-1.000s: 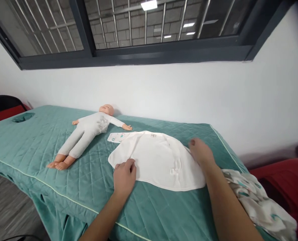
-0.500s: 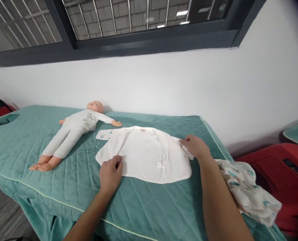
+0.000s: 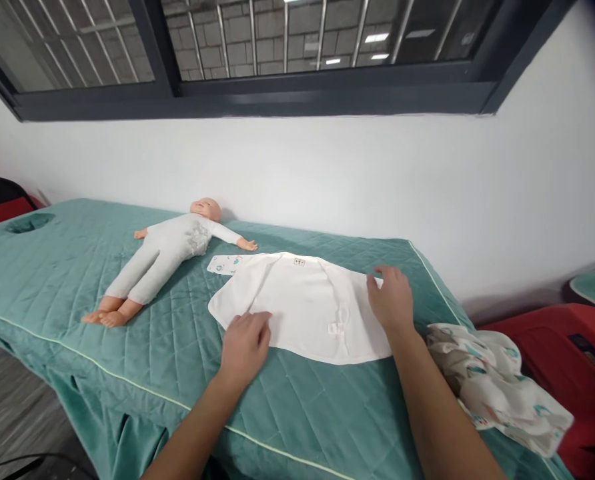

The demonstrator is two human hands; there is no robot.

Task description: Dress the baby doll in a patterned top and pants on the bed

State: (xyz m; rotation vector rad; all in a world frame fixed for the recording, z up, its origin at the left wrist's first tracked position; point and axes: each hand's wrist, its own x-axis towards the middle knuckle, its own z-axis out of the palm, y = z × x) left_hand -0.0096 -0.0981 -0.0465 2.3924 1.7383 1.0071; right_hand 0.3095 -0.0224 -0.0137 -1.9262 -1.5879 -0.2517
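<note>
A white baby shirt [image 3: 302,303] lies spread open with its plain inside facing up, a patterned sleeve [image 3: 221,265] sticking out on the left. Over the shirt's front edge, left of its middle, my left hand [image 3: 247,347] hovers or rests with loosely bent fingers, holding nothing that I can see; contact is unclear. My right hand [image 3: 393,300] is at the shirt's right side, thumb and fingers apart, covering the right sleeve. To the left, a baby doll [image 3: 170,243] in a white body suit lies on its back with one arm stretched towards the shirt.
Everything lies on a quilted green bed cover [image 3: 297,413]. A crumpled patterned cloth [image 3: 497,387] sits at the right edge, beside a red chair-like object [image 3: 552,347]. Behind the bed is a white wall [image 3: 352,173] with a dark-framed window [image 3: 277,100].
My right hand has let go of the right sleeve, its fingers parting. My left hand has shifted slightly right along the shirt's front edge. The view has turned a little left.
</note>
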